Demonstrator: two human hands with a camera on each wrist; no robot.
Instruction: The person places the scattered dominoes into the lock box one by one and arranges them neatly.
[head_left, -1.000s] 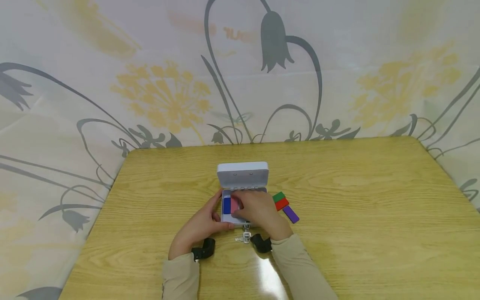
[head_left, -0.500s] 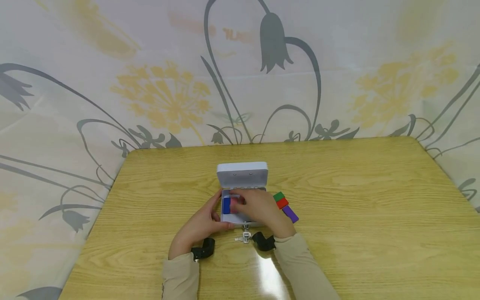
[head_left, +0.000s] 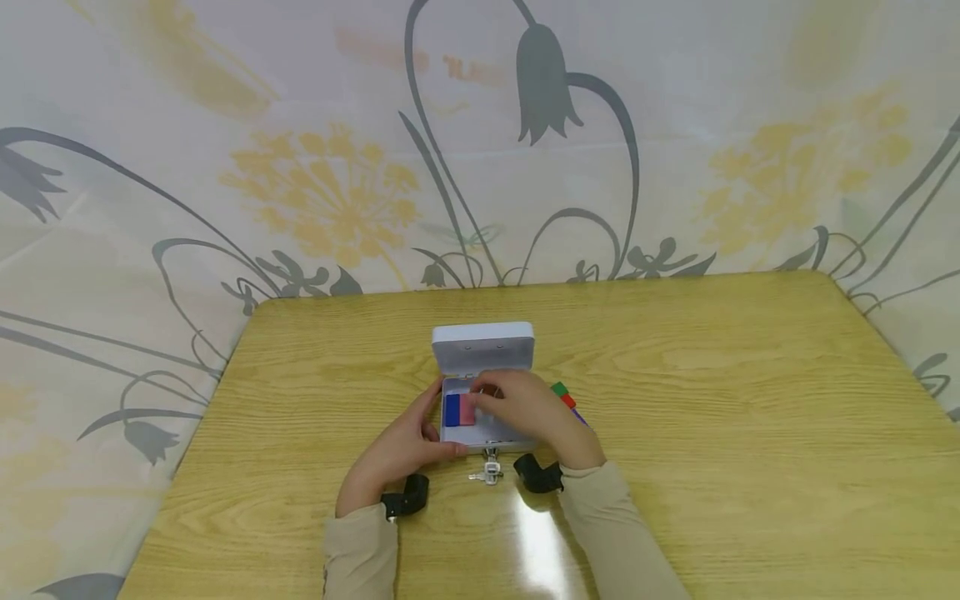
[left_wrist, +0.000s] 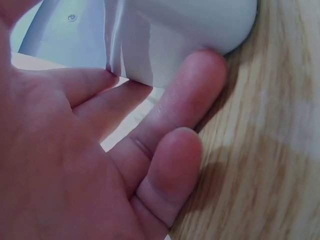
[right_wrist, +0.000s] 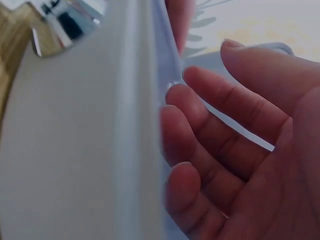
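Note:
A small white metal box (head_left: 482, 346) stands on the table with its lid raised. Inside, at its left end, a blue block (head_left: 452, 411) and a pink block (head_left: 467, 409) lie side by side. My left hand (head_left: 405, 443) holds the box's left end, thumb at the front corner and fingers along the side. The left wrist view shows fingertips against the box wall (left_wrist: 170, 30). Over the box, just right of the pink block, my right hand (head_left: 525, 408) hovers with loosely bent fingers; the right wrist view shows nothing between thumb and fingers (right_wrist: 225, 95).
Right of the box lie a green block (head_left: 559, 389), a red block (head_left: 568, 401) and a purple block (head_left: 579, 415), partly hidden by the right wrist. Keys (head_left: 491, 472) hang at the lock on the box's front. A patterned cloth (head_left: 322, 183) stands behind the wooden table (head_left: 712, 417).
My right hand has let go of the pink block and moved slightly right and up, leaving it beside the blue one. The left hand has stayed on the box.

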